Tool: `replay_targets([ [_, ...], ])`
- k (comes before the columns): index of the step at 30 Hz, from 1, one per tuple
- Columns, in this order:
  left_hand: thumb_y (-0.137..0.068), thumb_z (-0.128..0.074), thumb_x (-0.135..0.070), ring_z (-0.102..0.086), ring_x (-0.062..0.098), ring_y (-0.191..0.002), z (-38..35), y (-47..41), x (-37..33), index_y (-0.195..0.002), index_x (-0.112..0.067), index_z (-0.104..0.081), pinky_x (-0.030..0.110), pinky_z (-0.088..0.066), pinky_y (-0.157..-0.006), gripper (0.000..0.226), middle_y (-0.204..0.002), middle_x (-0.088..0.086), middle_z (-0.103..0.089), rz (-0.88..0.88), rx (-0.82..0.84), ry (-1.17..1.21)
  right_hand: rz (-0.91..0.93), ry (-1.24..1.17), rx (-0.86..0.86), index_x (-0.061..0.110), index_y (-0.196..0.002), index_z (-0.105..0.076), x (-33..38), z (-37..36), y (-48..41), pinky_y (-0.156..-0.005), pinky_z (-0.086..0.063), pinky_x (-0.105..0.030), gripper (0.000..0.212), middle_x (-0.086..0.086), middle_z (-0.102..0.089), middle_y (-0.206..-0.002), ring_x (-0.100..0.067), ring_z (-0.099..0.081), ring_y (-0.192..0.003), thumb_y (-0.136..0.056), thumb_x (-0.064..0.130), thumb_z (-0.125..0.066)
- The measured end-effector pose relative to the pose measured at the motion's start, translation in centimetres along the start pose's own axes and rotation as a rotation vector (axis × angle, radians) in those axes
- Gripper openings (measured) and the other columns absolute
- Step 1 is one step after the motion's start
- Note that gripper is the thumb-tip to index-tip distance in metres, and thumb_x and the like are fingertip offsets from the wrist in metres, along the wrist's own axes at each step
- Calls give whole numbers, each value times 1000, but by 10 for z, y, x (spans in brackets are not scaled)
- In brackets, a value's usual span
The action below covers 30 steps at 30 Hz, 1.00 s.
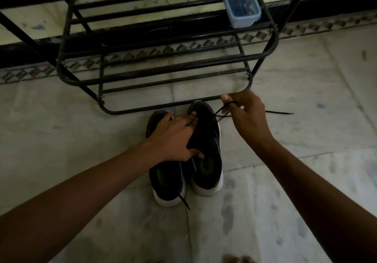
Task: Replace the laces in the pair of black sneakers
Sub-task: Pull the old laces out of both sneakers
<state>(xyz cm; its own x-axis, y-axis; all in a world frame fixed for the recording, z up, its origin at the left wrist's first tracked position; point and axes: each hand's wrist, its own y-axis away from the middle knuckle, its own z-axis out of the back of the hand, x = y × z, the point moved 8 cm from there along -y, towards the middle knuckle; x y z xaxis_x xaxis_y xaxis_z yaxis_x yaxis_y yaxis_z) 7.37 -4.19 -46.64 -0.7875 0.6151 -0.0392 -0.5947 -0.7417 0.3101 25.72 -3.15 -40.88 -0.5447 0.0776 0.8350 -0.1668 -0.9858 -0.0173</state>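
Observation:
Two black sneakers with white soles stand side by side on the floor, toes pointing away from me. My left hand (pixel 175 136) rests over the left sneaker (pixel 166 183) and grips the tongue area of the right sneaker (pixel 206 140), thumb at its opening. My right hand (pixel 244 113) is raised beside the right sneaker's toe and pinches a black lace (pixel 219 110) that runs up from the shoe's front eyelets. The lace's free end (pixel 279 112) trails out to the right past my hand. Another black lace end (pixel 184 201) hangs over the left sneaker's heel.
A black metal shoe rack (pixel 163 67) stands just beyond the sneakers against the wall. A pale blue plastic container (pixel 241 7) holding dark items sits on the rack's upper right shelf. Stained tile floor (pixel 285 181) lies all around. Toes show at the bottom edge.

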Motion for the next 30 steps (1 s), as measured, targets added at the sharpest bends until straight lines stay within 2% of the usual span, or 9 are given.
replay_targets([
  [2,-75,-52,-88,-30,22,-150,2,0,-1,-160,-19,-24,54,-21,-122,113,-168,5,-23,0,-4,6,-217,-339,145,2,-77,-64,-8,-12,9,-81,-54,-47,47,-21,-64,-77,-40,-61,-79,-106,35,-45],
  [4,-75,-52,-88,-29,22,-151,1,-1,-1,-161,-19,-22,54,-21,-122,114,-169,5,-20,5,7,10,-265,-379,225,11,-74,-57,-8,-18,15,-74,-54,-45,46,-10,-57,-66,-30,-57,-62,-107,38,-40],
  [7,-75,-53,-87,-29,22,-151,1,0,0,-160,-19,-22,54,-22,-122,113,-169,5,-21,5,21,10,-98,113,248,22,-97,-63,2,-3,7,-60,-52,-31,35,3,-61,-76,-9,-57,-61,-92,56,-62],
  [10,-76,-51,-88,-27,22,-152,2,0,-1,-161,-18,-22,54,-20,-123,114,-170,6,-17,13,40,1,-71,620,466,21,-118,-64,0,4,-2,-79,-54,-31,47,-4,-68,-111,-17,-65,-91,-78,36,-84],
  [15,-75,-53,-88,-27,22,-152,4,0,-1,-161,-15,-23,53,-20,-123,116,-170,6,-16,20,39,16,-132,1018,270,16,-89,-54,0,44,-9,-65,-50,-39,17,-1,-39,-73,-21,-48,-64,-87,15,-71],
  [18,-74,-52,-89,-26,22,-152,2,-1,0,-161,-16,-22,52,-20,-123,117,-170,6,-15,23,22,24,-215,1080,193,19,-73,-37,-11,66,-8,-65,-43,-38,34,-3,-39,-71,-26,-50,-69,-89,10,-65],
  [23,-73,-55,-88,-32,21,-150,2,-1,7,-159,-21,-32,48,-25,-121,111,-168,3,-24,34,10,179,-180,988,171,11,-90,-54,-27,55,9,-72,-48,-43,15,-8,-45,-86,-29,-50,-83,-84,3,-65],
  [28,-92,-71,-45,-62,4,-98,15,-3,20,-119,-27,-67,28,-45,-89,33,-137,-5,-62,162,-217,629,-59,480,174,11,-121,-61,-30,3,40,-83,-57,-36,35,-10,-55,-117,-22,-57,-101,-87,4,-64],
  [30,-90,-74,-32,-59,12,-110,15,-7,18,-104,-26,-68,29,-44,-91,16,-127,-6,-61,182,-274,632,20,306,210,15,-110,-66,-23,-20,53,-78,-56,-33,19,-5,-58,-107,-16,-59,-91,-92,21,-61],
])
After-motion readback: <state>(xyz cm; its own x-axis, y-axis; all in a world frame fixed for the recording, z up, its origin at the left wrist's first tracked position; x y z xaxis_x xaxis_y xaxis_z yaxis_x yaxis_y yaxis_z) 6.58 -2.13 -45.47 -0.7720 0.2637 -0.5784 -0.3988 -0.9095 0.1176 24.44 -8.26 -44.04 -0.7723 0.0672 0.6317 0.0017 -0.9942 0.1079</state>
